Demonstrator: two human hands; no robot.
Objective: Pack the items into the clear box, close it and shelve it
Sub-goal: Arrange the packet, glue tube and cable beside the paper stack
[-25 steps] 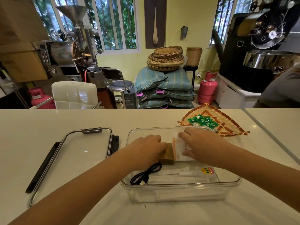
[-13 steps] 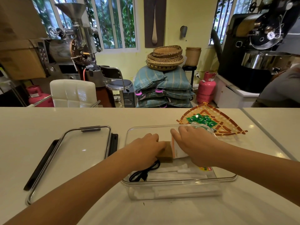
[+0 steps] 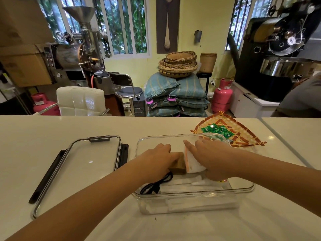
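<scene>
Nearest me, the clear box (image 3: 191, 202) sits open on the white counter (image 3: 86, 228), a black cable (image 3: 157, 184) coiled by its front wall. Both hands are inside: the left hand (image 3: 156, 162) lies flat on a brown block (image 3: 178, 165), while the right hand (image 3: 213, 159) presses a white packet (image 3: 192, 162) beside it; I cannot tell whether either actually grips. If the packet stands proud, the lid (image 3: 83, 164), lying left, could fail to seat. Green circuit boards (image 3: 217, 130) on the woven tray (image 3: 246, 136) behind could be forgotten. No writing is legible.

The left hand (image 3: 157, 161) hides most of the brown block (image 3: 178, 165); its grip cannot be told.
</scene>
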